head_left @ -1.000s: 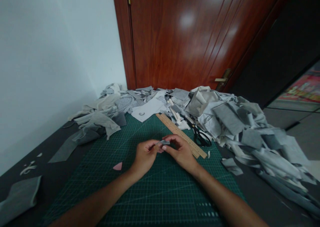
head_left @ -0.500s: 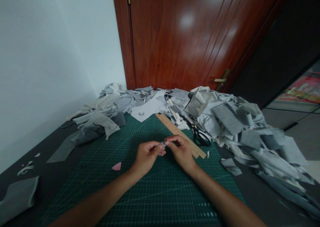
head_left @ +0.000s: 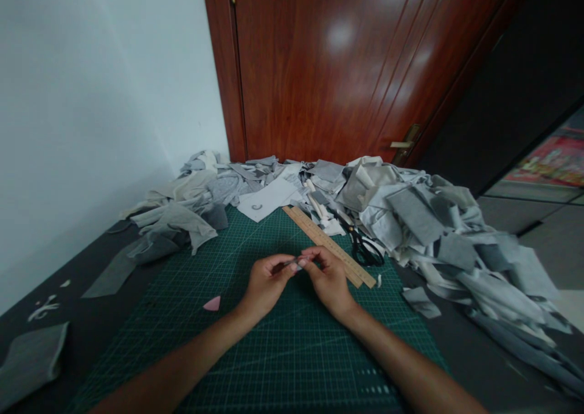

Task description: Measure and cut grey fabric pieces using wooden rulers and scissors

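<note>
My left hand (head_left: 269,283) and my right hand (head_left: 329,277) meet above the middle of a green cutting mat (head_left: 283,359). Between the fingertips of both is a small grey piece of fabric (head_left: 298,264), pinched from either side and mostly covered by fingers and thumbs. Left of my left hand lies a pink tailor's chalk (head_left: 212,304), flat on the mat. Two wooden rulers (head_left: 335,249) rest at a slant just beyond my right hand. Black-handled scissors (head_left: 365,248) lie to the right of them.
Heaped grey and white fabric scraps (head_left: 415,213) run along the back and right side. More scraps (head_left: 176,225) lie at left, with a folded grey cloth (head_left: 34,356) near the front. White paper (head_left: 269,199) is at the back, before a wooden door (head_left: 319,67).
My fingers have shifted slightly on the small grey piece, with my right fingertips closing nearer to the left ones. The rest has stayed in place.
</note>
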{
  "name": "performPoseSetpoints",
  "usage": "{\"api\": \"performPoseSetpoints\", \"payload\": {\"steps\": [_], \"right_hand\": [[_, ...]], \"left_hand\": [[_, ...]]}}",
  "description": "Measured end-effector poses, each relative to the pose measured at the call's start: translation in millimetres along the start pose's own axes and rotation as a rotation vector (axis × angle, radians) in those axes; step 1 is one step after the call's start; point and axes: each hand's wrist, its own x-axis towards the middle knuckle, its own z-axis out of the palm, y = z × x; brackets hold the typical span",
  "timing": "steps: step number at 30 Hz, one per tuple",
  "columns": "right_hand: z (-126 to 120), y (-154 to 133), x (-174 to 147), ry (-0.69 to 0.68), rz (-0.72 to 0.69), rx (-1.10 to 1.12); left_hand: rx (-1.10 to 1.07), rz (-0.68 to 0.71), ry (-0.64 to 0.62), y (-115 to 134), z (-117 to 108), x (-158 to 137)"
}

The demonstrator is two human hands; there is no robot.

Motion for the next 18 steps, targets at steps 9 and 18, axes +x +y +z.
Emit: {"api": "performPoseSetpoints", "payload": {"steps": [9,18], "right_hand": [[2.7,-1.3,-1.8,-0.009,0.034,0.062],[-0.1,-7.4,-0.8,-0.201,0.072,0.13]], "left_hand": [[-0.006,-0.013,0.03,3.8,-1.5,1.4],[0.07,0.073,0.132,7.1,-2.8,-1.2]]}}
